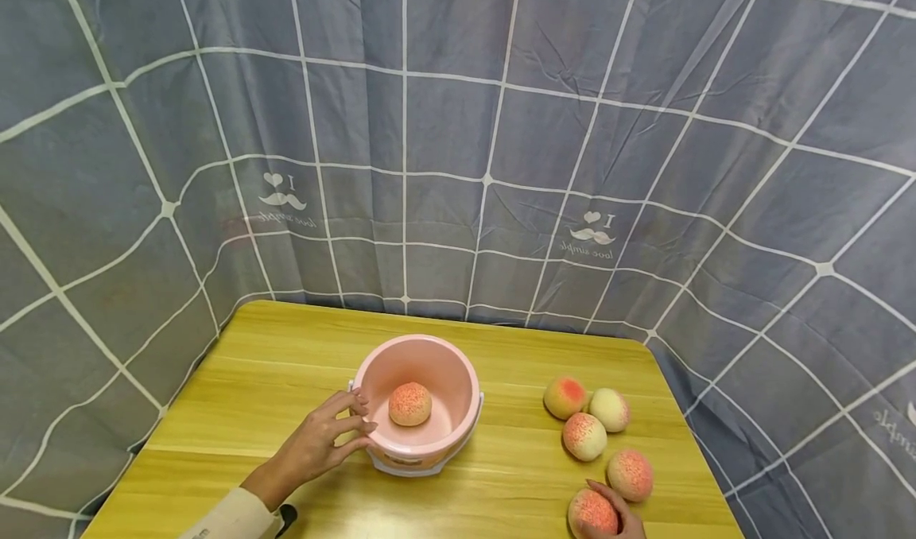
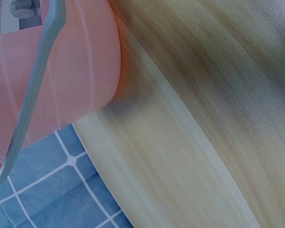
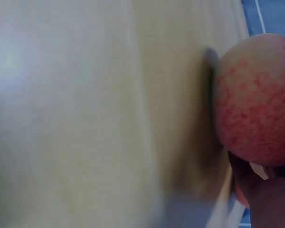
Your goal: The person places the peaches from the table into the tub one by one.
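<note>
My left hand (image 1: 320,437) pinches the near left rim of a pink bucket (image 1: 464,370), with fingertips over the edge and the thumb lower on the outer wall. Inside the bucket lies one red-speckled peach (image 1: 410,405). At the near right, my right hand (image 1: 626,518) grips another speckled peach (image 1: 594,512), its fingers round the right side. The right wrist view shows that peach (image 3: 256,102) large, with the thumb beneath it. In the left wrist view, the bucket's side (image 2: 71,66) and its pale handle (image 2: 33,95) fill the upper left; the hand is out of frame.
Several more peaches sit on the right side of the wooden table (image 1: 286,356): a blushed one (image 1: 564,397), a pale one (image 1: 610,409), a speckled one (image 1: 584,436) and a redder one (image 1: 630,475) beside my right hand. A grey checked curtain (image 1: 444,126) encloses the back and sides.
</note>
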Demonstrator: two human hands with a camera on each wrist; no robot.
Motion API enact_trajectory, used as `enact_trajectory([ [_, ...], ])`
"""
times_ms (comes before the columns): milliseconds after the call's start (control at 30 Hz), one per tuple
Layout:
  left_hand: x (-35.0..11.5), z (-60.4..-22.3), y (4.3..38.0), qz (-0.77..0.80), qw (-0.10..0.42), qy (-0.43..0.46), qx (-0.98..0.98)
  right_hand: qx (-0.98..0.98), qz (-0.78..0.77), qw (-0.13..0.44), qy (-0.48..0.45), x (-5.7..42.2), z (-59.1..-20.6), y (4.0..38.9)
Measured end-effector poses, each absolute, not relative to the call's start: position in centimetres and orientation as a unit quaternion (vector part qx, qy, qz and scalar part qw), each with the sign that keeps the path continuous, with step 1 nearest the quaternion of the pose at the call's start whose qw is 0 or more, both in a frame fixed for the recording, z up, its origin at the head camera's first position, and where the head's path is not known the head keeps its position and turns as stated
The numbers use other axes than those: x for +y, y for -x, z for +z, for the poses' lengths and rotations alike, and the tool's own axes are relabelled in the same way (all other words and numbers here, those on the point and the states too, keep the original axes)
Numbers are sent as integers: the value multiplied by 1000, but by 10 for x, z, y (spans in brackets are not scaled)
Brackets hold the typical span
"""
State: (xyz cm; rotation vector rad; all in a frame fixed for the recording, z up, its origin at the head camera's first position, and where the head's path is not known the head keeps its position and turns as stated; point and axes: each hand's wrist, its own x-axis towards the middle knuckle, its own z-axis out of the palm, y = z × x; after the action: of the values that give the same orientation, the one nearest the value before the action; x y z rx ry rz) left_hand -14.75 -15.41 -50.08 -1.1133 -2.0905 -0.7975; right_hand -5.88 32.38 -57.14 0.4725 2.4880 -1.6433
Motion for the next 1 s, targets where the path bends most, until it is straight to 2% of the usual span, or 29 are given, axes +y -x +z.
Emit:
enact_trajectory([
  [100,-154,-501,148,-304,322,424,-790,828,-534,71,-155,325,-575,55],
  [467,-153,-500,150,-305,318,424,-791,818,-559,35,-130,324,-585,50],
  [800,-155,-499,148,-302,317,419,-795,820,-545,75,-159,324,-581,56],
  [1000,-154,-499,148,-305,321,426,-789,814,-553,74,-161,320,-578,58],
])
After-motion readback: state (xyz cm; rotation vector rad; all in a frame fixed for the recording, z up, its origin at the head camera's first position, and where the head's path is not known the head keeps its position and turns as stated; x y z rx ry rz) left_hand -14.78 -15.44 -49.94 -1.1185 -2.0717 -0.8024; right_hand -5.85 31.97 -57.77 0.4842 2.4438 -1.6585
